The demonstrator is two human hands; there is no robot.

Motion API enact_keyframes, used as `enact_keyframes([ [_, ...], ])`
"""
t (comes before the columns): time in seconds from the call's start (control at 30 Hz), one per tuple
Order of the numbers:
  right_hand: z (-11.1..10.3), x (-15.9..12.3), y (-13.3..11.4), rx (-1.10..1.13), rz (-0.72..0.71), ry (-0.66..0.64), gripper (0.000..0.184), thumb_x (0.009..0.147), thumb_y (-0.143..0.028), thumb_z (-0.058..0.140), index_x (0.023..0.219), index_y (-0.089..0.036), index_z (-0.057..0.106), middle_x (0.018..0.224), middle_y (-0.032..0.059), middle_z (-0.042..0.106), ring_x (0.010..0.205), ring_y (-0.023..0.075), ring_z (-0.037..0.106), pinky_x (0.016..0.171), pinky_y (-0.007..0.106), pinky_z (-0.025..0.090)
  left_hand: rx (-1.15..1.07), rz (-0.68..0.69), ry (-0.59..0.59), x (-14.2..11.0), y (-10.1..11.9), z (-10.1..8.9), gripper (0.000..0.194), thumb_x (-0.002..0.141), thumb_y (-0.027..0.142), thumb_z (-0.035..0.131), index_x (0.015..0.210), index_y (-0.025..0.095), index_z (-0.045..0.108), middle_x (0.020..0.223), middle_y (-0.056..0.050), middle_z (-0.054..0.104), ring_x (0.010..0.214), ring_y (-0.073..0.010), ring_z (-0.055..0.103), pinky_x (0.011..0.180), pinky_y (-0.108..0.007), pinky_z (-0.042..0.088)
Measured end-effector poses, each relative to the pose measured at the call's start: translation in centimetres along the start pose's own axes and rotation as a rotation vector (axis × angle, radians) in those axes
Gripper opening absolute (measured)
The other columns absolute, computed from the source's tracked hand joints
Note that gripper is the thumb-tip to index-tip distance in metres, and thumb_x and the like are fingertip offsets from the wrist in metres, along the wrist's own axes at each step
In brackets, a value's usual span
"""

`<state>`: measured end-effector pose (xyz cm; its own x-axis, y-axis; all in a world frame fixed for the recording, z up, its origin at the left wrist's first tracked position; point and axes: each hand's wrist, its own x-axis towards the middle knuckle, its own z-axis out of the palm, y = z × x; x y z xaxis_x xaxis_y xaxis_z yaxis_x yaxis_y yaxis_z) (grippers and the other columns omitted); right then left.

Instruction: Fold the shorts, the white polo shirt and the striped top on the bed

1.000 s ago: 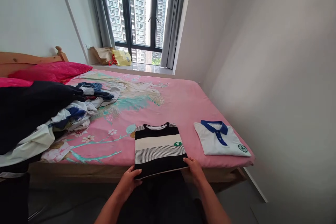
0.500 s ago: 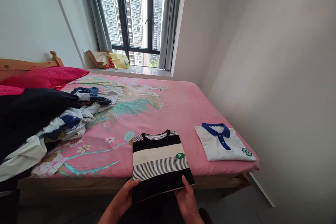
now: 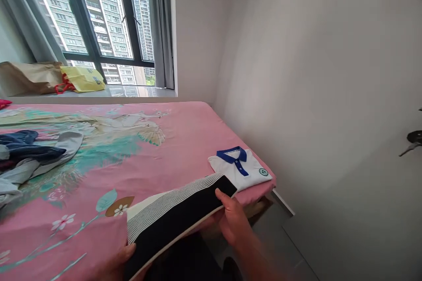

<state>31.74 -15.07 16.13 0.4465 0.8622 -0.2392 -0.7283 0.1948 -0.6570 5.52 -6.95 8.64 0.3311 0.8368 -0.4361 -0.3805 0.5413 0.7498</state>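
A folded striped shirt [image 3: 178, 208], black, cream and thinly lined, is held up above the bed's front edge, tilted with its right end higher. My left hand [image 3: 115, 263] grips its lower left corner, thumb on top, partly blurred. At the right end my right hand [image 3: 232, 215] pinches the edge with the thumb over the black band. The shirt's collar part and badge are out of sight. Just beyond its right end lies a folded white polo shirt [image 3: 227, 169] with a blue collar and a round green badge, on the bed's right corner.
The bed [image 3: 187, 136] has a pink flowered sheet. Loose clothes [image 3: 36, 153] are heaped at the left. On the window sill stand a brown paper bag [image 3: 33, 77] and a yellow bag [image 3: 84, 80]. A wall [image 3: 296, 96] rises along the right side.
My view has turned right. The striped shirt has lifted, tilted and swung toward the white polo shirt, with both hands holding it throughout.
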Motion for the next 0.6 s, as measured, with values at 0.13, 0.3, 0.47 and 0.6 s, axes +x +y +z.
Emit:
enact_keyframes([
  [0.13, 1.5, 4.4, -7.1, -0.042, -0.112, 0.006, 0.032, 0.067, -0.021, 0.074, 0.097, -0.018, 0.063, 0.086, 0.0031, 0.071, 0.088, 0.0233, 0.066, 0.073, 0.037, 0.056, -0.052, -0.015, -0.171, 3.9, 3.4, 10.6, 0.066, 0.058, 0.008, 0.065, 0.122, 0.019, 0.055, 0.075, -0.003, 0.073, 0.077, -0.0244, 0.069, 0.064, -0.030, 0.061],
  [0.3, 0.4, 9.4, -16.1, -0.110, -0.417, -0.039, 0.030, 0.072, -0.020, 0.067, 0.101, -0.020, 0.061, 0.090, 0.0007, 0.070, 0.092, 0.0208, 0.065, 0.070, 0.033, 0.055, -0.084, 0.105, -0.477, 7.2, 6.3, 23.1, 0.065, 0.058, 0.006, 0.060, 0.122, 0.017, 0.053, 0.077, -0.003, 0.071, 0.074, -0.0222, 0.067, 0.063, -0.030, 0.057],
  [0.47, -10.1, 14.0, -18.6, -0.225, -0.378, 0.205, 0.017, 0.076, -0.024, 0.063, 0.092, -0.020, 0.060, 0.089, 0.0027, 0.070, 0.090, 0.0205, 0.065, 0.067, 0.031, 0.055, 0.079, 0.018, -0.587, 12.7, -1.0, 27.9, 0.058, 0.060, 0.010, 0.065, 0.116, 0.020, 0.054, 0.102, -0.004, 0.068, 0.090, -0.0207, 0.063, 0.080, -0.033, 0.051],
  [0.6, -20.2, 16.4, -15.9, -0.263, -0.160, 0.504, 0.012, 0.075, -0.022, 0.064, 0.082, -0.017, 0.055, 0.067, 0.0024, 0.066, 0.061, 0.0162, 0.064, 0.056, 0.030, 0.055, 0.300, -0.230, -0.386, 16.7, -10.1, 26.9, 0.038, 0.061, 0.012, 0.067, 0.098, 0.017, 0.056, 0.071, 0.000, 0.061, 0.058, -0.0118, 0.057, 0.059, -0.026, 0.048],
])
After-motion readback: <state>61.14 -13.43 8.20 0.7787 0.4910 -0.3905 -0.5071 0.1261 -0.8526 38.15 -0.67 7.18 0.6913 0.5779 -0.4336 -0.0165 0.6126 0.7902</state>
